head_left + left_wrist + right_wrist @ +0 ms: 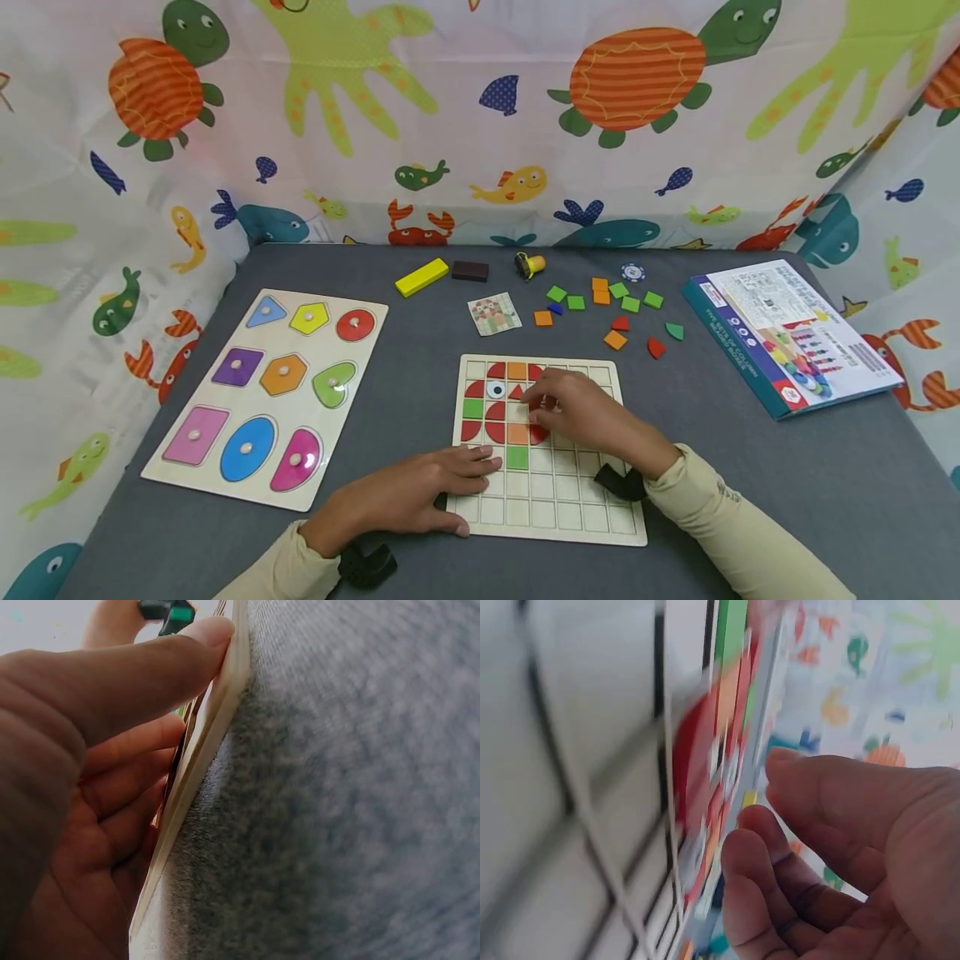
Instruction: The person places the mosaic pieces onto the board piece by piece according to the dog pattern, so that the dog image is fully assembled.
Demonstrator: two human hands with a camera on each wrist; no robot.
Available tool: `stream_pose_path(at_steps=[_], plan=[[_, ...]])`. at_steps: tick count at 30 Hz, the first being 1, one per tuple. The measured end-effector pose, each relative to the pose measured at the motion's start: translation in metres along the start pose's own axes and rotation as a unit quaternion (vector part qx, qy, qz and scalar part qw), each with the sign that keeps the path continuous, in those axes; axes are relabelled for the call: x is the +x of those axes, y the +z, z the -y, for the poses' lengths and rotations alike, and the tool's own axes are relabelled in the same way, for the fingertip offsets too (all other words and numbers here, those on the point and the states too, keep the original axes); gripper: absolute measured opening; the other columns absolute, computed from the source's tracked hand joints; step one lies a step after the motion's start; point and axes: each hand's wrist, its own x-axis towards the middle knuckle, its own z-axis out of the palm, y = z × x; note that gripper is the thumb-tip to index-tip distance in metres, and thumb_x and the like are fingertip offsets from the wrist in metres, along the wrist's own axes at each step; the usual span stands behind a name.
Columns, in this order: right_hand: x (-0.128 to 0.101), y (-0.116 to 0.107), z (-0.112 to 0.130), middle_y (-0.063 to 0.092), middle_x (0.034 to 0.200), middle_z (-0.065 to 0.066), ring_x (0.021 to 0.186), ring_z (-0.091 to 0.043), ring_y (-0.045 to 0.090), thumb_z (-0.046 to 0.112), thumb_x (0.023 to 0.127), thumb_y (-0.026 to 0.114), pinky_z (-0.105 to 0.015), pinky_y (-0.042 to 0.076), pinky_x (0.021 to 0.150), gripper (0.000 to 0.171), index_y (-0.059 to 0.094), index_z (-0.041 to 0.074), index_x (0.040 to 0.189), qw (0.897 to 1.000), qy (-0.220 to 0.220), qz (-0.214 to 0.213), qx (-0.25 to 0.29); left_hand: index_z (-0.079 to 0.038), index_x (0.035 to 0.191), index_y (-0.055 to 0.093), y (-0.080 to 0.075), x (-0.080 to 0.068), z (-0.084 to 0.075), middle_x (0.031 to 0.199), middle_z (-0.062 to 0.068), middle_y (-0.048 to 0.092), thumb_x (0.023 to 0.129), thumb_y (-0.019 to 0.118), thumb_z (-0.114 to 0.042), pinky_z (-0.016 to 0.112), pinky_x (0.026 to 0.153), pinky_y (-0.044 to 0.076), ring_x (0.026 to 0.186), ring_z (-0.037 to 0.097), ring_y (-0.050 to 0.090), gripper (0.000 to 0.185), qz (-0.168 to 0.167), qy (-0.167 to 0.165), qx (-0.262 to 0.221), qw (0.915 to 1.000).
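Observation:
A wooden grid board (pixel 558 517) lies at the middle of the table, with red, orange and green pieces set in its upper left cells, among them an eye piece (pixel 496 389). My left hand (pixel 408 492) rests on its lower left edge, fingers stretched over the surface; the thumb (pixel 150 679) touches the rim in the left wrist view. Over the upper rows, my right hand (pixel 581 408) has loosely bent fingers close to a red triangle piece (pixel 515 392). In the right wrist view, nothing shows between its thumb and fingers (pixel 746 859); head-view contact is unclear.
A shape puzzle board (pixel 247 383) lies left. Behind the grid are a picture card (pixel 494 314), loose green pieces (pixel 631 304), orange pieces (pixel 543 318), a yellow block (pixel 422 277), a dark block (pixel 470 271) and a yellow-black toy (pixel 530 265). A box (pixel 795 333) lies right.

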Motion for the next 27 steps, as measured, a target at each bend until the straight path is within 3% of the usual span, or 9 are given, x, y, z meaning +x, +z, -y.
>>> stream_pose_path(at_steps=[10,19,23,27], plan=[[0.015,-0.05,-0.046,0.065,0.098,-0.007,0.086,-0.022,0.06,0.007,0.092,0.066,-0.039,0.052,0.075,0.02,0.071,-0.001,0.11,0.994,0.078,-0.072,0.028,-0.008,0.143,0.049,-0.006,0.007,-0.001,0.154,0.0,0.036,0.087,0.072,-0.035,0.036,0.11,0.032,0.144,0.019,0.025,0.065,0.014,0.016,0.008,0.9997],[0.046,-0.072,-0.083,0.065,0.113,-0.017,0.099,-0.03,0.061,0.009,0.097,0.06,-0.044,0.052,0.082,0.026,0.066,-0.003,0.12,0.977,0.166,-0.119,0.063,-0.009,0.143,0.049,-0.007,0.005,-0.001,0.154,-0.001,0.035,0.088,0.071,-0.039,0.036,0.109,0.033,0.143,0.018,0.026,0.066,0.022,0.007,0.037,0.9991],[0.058,-0.072,-0.095,0.061,0.121,-0.02,0.107,-0.033,0.057,0.007,0.097,0.059,-0.047,0.05,0.087,0.028,0.065,-0.002,0.122,0.972,0.194,-0.116,0.062,-0.01,0.143,0.049,-0.006,0.007,0.002,0.154,-0.001,0.035,0.088,0.07,-0.041,0.036,0.11,0.032,0.143,0.018,0.026,0.067,0.017,0.009,0.044,0.9988],[0.067,-0.069,-0.105,0.057,0.128,-0.023,0.116,-0.038,0.052,0.005,0.095,0.061,-0.052,0.044,0.095,0.031,0.062,-0.003,0.126,0.98,0.185,-0.068,0.021,-0.009,0.143,0.049,-0.007,0.01,0.003,0.153,-0.001,0.036,0.087,0.072,-0.04,0.036,0.11,0.032,0.143,0.019,0.026,0.068,0.015,0.01,0.041,0.999]])
